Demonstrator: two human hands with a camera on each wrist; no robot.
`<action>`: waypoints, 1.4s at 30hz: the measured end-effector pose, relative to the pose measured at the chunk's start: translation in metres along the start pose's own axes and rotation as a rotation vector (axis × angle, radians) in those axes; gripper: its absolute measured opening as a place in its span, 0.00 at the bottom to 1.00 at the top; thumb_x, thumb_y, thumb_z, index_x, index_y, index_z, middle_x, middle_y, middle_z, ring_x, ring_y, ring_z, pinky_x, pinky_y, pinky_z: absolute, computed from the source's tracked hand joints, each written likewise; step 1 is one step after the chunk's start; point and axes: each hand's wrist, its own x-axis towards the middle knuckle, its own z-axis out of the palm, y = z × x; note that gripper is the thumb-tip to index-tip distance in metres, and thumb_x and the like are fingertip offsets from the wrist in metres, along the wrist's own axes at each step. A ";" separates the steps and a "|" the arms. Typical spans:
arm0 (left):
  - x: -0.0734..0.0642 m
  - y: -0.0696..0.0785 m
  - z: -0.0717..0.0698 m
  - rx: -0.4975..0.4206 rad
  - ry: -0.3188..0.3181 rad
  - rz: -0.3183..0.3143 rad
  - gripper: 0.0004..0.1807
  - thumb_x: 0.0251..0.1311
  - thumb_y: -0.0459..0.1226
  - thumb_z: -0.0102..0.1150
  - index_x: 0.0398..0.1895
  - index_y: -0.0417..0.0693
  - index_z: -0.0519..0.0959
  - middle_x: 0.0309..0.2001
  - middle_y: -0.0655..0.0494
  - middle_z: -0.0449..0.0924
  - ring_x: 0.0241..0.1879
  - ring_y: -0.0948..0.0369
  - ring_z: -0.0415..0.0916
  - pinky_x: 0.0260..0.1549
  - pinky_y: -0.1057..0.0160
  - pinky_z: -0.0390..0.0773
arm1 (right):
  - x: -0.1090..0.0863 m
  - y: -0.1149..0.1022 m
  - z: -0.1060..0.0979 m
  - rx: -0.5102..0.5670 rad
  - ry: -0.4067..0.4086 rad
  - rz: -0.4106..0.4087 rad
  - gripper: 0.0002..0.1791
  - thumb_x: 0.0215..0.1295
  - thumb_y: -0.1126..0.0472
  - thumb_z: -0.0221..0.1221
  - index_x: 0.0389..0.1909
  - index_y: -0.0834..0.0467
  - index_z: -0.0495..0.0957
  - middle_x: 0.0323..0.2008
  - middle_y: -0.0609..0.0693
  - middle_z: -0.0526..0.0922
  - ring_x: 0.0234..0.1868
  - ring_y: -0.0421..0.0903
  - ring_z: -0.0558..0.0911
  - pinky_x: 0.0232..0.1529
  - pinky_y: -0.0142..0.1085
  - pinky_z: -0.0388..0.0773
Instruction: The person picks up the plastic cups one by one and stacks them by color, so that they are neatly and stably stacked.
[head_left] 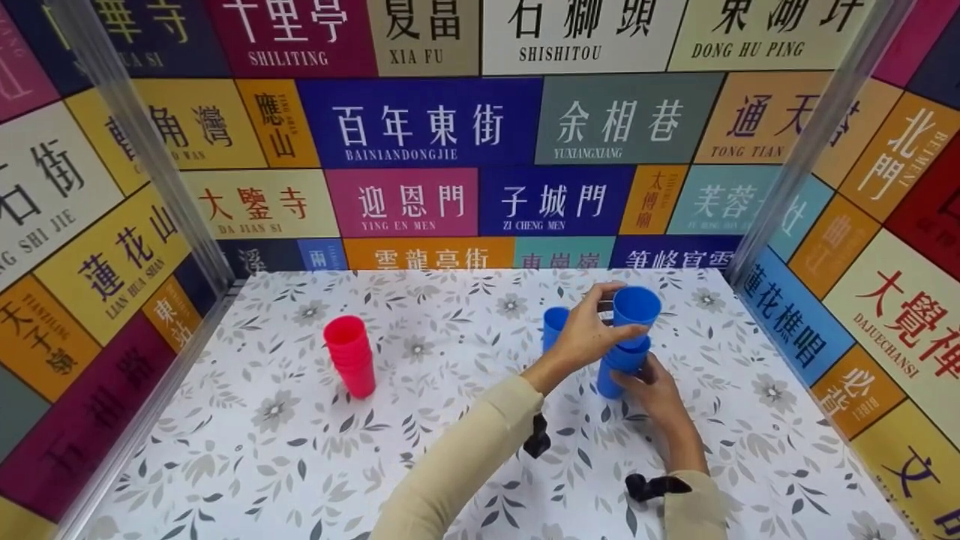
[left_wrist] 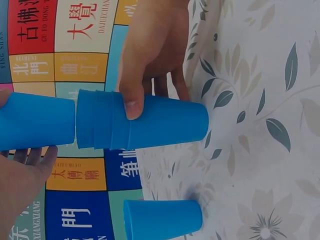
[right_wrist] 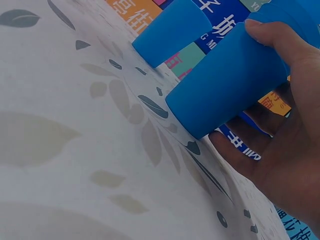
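Note:
My left hand grips a single blue cup just above a nested stack of blue cups. In the left wrist view the held cup sits bottom-down over the top rim of the stack, almost touching it. Thumb and fingers of my right hand hold that stack around its side, and its base stands on the table. Another blue cup stands alone to the left, partly behind my left hand.
A nested stack of red cups stands upright on the left of the table. The tabletop has a leaf and flower print. Walls with colourful Chinese name panels enclose the back and sides, with clear corner posts.

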 end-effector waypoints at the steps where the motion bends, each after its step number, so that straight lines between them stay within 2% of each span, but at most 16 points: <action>1: 0.000 -0.001 0.001 -0.003 -0.001 -0.001 0.38 0.54 0.46 0.74 0.68 0.60 0.68 0.62 0.58 0.76 0.60 0.64 0.76 0.58 0.66 0.78 | -0.001 -0.001 0.000 0.004 0.000 -0.003 0.46 0.70 0.47 0.61 0.79 0.56 0.47 0.77 0.65 0.55 0.78 0.65 0.55 0.78 0.61 0.49; 8: -0.003 -0.004 0.002 0.029 -0.052 0.048 0.44 0.55 0.46 0.73 0.74 0.59 0.61 0.68 0.57 0.73 0.68 0.64 0.69 0.67 0.63 0.72 | 0.004 0.013 0.002 0.009 0.028 -0.076 0.45 0.68 0.48 0.62 0.78 0.56 0.50 0.75 0.65 0.61 0.76 0.64 0.61 0.77 0.58 0.55; 11: -0.003 -0.007 0.001 0.031 -0.053 0.063 0.46 0.55 0.46 0.74 0.75 0.60 0.59 0.69 0.56 0.72 0.68 0.65 0.68 0.69 0.61 0.70 | 0.002 0.011 0.002 0.027 0.021 -0.060 0.47 0.68 0.48 0.62 0.79 0.56 0.48 0.76 0.64 0.59 0.77 0.62 0.60 0.78 0.56 0.53; 16: -0.005 -0.011 -0.003 0.011 -0.033 0.052 0.45 0.55 0.47 0.74 0.74 0.64 0.61 0.69 0.56 0.72 0.69 0.64 0.68 0.69 0.61 0.70 | -0.007 -0.003 0.003 0.051 0.007 -0.021 0.47 0.69 0.50 0.62 0.79 0.58 0.46 0.77 0.66 0.57 0.77 0.63 0.58 0.78 0.57 0.51; 21: -0.006 -0.015 -0.010 0.023 -0.018 0.053 0.42 0.60 0.48 0.69 0.75 0.59 0.61 0.69 0.56 0.72 0.70 0.59 0.68 0.68 0.62 0.71 | -0.009 -0.008 0.004 0.040 0.005 -0.012 0.47 0.69 0.50 0.62 0.79 0.59 0.46 0.77 0.66 0.56 0.78 0.64 0.57 0.78 0.58 0.51; 26: -0.003 -0.020 -0.022 0.034 0.025 0.049 0.40 0.63 0.51 0.64 0.76 0.54 0.60 0.69 0.55 0.72 0.70 0.58 0.68 0.67 0.62 0.71 | 0.000 0.006 0.003 0.035 0.014 -0.027 0.49 0.68 0.48 0.62 0.80 0.56 0.44 0.77 0.65 0.55 0.78 0.64 0.56 0.78 0.59 0.52; 30: 0.000 -0.026 -0.031 0.039 0.064 0.055 0.40 0.63 0.51 0.64 0.75 0.53 0.60 0.69 0.53 0.72 0.70 0.56 0.68 0.67 0.59 0.71 | 0.002 0.012 0.003 0.051 0.020 -0.043 0.50 0.67 0.48 0.63 0.80 0.55 0.45 0.78 0.64 0.55 0.78 0.63 0.56 0.78 0.59 0.51; 37: 0.011 -0.036 -0.051 0.084 0.150 0.033 0.39 0.61 0.51 0.66 0.74 0.54 0.63 0.69 0.51 0.72 0.70 0.56 0.67 0.68 0.53 0.71 | 0.001 0.011 0.003 0.059 0.034 -0.066 0.48 0.67 0.49 0.64 0.79 0.57 0.48 0.77 0.64 0.57 0.78 0.62 0.57 0.79 0.57 0.51; 42: 0.016 -0.047 -0.061 0.089 0.202 0.012 0.38 0.61 0.49 0.68 0.73 0.54 0.64 0.68 0.48 0.72 0.70 0.53 0.67 0.69 0.49 0.70 | 0.001 0.011 0.003 0.053 0.033 -0.053 0.49 0.66 0.48 0.64 0.79 0.56 0.48 0.77 0.64 0.57 0.78 0.62 0.58 0.79 0.56 0.51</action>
